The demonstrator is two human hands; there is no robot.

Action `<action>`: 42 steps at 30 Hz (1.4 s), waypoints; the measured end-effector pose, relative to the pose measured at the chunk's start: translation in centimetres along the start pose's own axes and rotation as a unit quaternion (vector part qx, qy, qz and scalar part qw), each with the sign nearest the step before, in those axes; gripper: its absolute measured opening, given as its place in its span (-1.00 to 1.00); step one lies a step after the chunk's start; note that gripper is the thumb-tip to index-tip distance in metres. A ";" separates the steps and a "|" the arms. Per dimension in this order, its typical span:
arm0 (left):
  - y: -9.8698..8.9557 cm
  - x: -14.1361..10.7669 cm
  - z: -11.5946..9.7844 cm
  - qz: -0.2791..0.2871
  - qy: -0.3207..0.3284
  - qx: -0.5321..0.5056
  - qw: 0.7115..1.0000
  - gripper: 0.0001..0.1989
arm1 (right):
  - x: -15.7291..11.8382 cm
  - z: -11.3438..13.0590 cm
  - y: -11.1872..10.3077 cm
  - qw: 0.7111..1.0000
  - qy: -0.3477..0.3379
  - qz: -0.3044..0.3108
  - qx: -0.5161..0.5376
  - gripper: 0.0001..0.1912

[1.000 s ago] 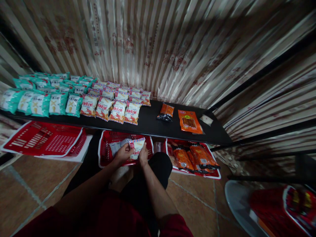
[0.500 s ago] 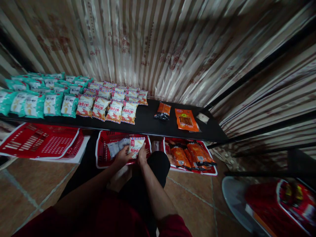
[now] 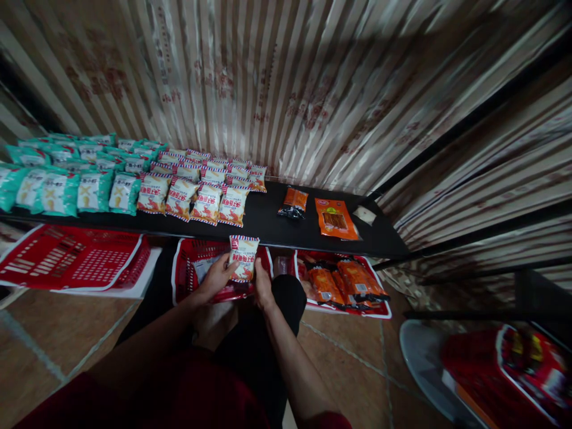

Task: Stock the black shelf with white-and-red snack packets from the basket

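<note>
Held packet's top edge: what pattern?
Striped: the packet has red, white and blue stripes along its top edge, best seen in the head view.

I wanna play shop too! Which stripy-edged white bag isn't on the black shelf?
The bag held between the left hand and right hand; the other stripy-edged bags sit together on the black shelf.

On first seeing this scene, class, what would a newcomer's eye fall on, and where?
Probably the teal snack bags massed at the left of the black shelf. Next, a white-and-orange bag in the left hand, the right hand at its edge, over the middle red basket. Orange packets in the basket to its right also stand out.
</note>
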State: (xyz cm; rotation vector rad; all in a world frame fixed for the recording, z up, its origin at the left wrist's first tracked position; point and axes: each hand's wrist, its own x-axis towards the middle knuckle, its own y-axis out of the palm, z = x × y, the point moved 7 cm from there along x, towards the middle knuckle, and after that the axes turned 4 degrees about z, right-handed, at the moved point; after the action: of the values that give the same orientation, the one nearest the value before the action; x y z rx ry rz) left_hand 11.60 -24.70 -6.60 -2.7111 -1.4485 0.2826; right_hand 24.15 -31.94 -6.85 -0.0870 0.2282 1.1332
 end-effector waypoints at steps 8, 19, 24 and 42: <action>0.7 0.9 -1.6 0.050 0.005 -0.056 0.997 -0.57 | -1.0 1.4 0.4 0.987 0.035 0.076 0.134 -0.47; 1.4 -0.1 -4.3 0.101 -0.042 -0.155 0.982 -0.43 | -0.5 1.7 -0.9 0.993 0.007 0.031 0.112 -0.54; 1.8 0.6 -5.0 0.111 -0.020 -0.145 0.983 -0.44 | -0.4 2.3 -1.3 0.994 0.002 0.028 0.104 -0.57; 3.0 5.2 -5.0 0.033 0.029 -0.004 0.999 -0.58 | 2.8 6.2 -4.0 0.999 -0.027 0.031 0.025 -0.52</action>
State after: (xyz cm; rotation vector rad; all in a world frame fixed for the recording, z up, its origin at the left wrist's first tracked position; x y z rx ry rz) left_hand 17.80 -21.92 -2.78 -2.7531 -1.3499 0.2002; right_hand 29.70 -30.00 -1.62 -0.0055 0.2123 1.1883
